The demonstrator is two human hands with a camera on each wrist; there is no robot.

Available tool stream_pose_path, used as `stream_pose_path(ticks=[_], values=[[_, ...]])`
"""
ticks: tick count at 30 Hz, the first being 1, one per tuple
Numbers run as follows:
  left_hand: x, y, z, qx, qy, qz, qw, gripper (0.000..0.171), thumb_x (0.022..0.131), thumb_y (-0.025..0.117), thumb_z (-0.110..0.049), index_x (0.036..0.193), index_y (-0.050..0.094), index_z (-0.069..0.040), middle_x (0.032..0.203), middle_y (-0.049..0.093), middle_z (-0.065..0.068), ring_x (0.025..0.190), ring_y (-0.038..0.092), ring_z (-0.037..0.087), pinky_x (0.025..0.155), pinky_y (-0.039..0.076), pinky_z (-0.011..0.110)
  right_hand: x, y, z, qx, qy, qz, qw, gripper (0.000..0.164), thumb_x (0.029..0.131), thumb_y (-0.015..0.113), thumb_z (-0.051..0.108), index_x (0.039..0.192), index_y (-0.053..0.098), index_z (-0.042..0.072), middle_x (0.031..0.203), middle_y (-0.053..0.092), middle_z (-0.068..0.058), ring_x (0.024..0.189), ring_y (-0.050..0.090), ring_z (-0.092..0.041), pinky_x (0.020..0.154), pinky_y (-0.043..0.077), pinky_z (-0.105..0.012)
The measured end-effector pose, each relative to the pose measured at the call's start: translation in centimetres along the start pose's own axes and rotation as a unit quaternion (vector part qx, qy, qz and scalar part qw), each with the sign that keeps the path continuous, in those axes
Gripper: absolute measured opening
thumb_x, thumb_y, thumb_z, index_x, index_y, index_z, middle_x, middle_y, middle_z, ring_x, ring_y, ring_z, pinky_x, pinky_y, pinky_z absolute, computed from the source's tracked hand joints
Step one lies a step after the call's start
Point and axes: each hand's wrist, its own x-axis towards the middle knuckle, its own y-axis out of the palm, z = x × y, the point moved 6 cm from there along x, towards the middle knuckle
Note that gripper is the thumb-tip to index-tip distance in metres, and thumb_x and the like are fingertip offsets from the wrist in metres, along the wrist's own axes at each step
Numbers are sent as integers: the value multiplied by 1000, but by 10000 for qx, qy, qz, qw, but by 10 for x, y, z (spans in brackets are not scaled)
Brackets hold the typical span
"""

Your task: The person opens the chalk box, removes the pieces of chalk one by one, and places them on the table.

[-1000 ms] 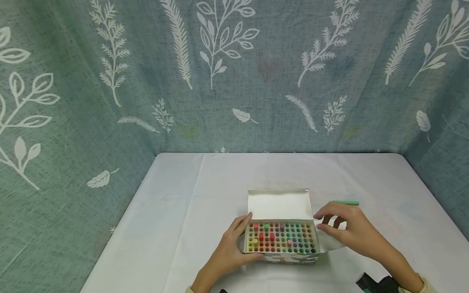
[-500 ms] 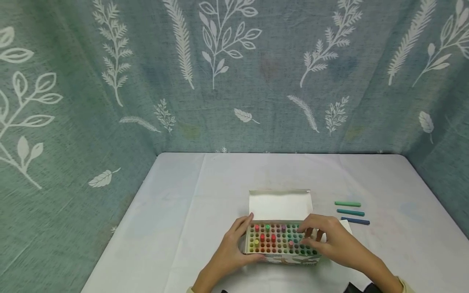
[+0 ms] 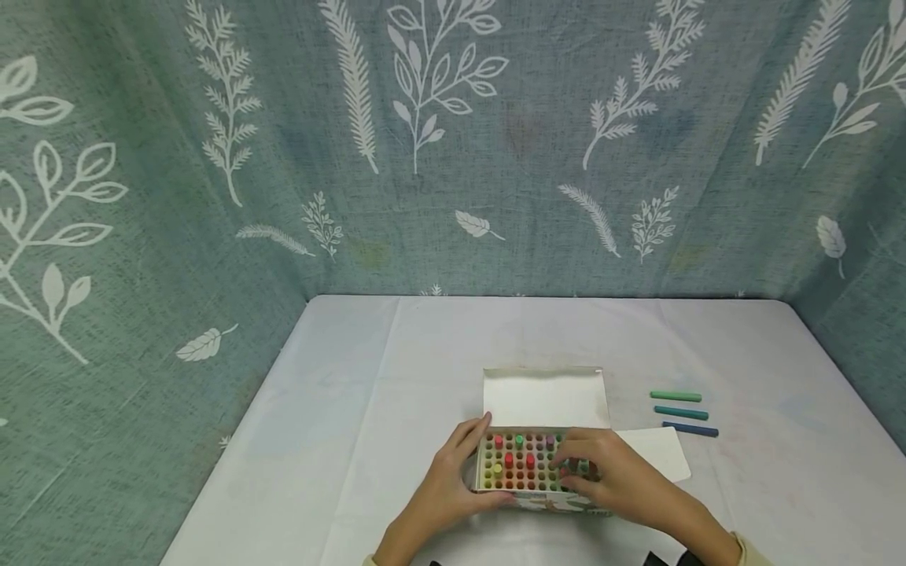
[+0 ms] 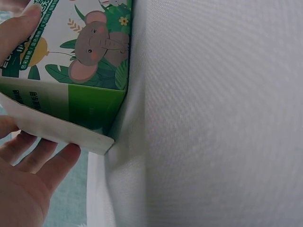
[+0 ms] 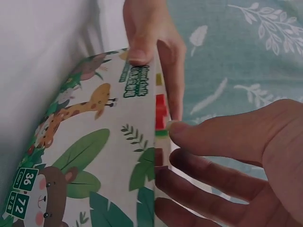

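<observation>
A printed chalk box [image 3: 541, 501] sits with its lid raised, a grid of round holes holding red chalk [image 3: 530, 461], green chalk [image 3: 519, 442], yellow chalk [image 3: 498, 469] and purple chalk [image 3: 550, 443]. My left hand [image 3: 442, 475] grips the box's left end, thumb on the front wall, fingers behind a side flap [image 4: 57, 130]. Over the right half of the grid is my right hand [image 3: 616, 472], its thumb and forefinger apart. In the right wrist view those fingertips are close to a reddish-brown chalk [image 5: 161, 157]; the pink stick is hidden in the head view.
To the right of the box lie a green chalk [image 3: 675, 396], a teal chalk [image 3: 681, 413] and a blue chalk [image 3: 690, 430]. The box's white lid [image 3: 545, 399] stands up at the back, and a side flap [image 3: 654, 452] spreads out to the right.
My right hand has moved left from beside the box to over its grid, uncovering the sticks on the table. My left hand keeps its grip on the box.
</observation>
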Motion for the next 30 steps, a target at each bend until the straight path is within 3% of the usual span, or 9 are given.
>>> stream_pose_path(ticks=[8,15,30], values=[[-1,2,0,9,5,7,10000,103,69,80,-50,151,26,-20,140,37,-6,129,41,22,100,43,44,1,7,3,-513,-317,-43,9982,20,78,75,0,85,71,17,83,58,10,71,51,1,57,48,-17],[0,1,0,2,-4,24,10000,104,68,81,-50,151,26,-19,140,37,-6,129,40,22,100,44,43,4,9,2,-715,-201,151,9971,17,78,73,-3,86,73,12,80,57,9,69,52,2,56,48,-15],[1,-1,0,75,32,-9,10000,104,67,81,-50,151,27,-19,139,39,-5,129,40,20,100,43,43,7,3,6,-726,-221,169,9970,15,81,71,-1,83,71,14,77,54,10,64,48,4,52,46,-15]])
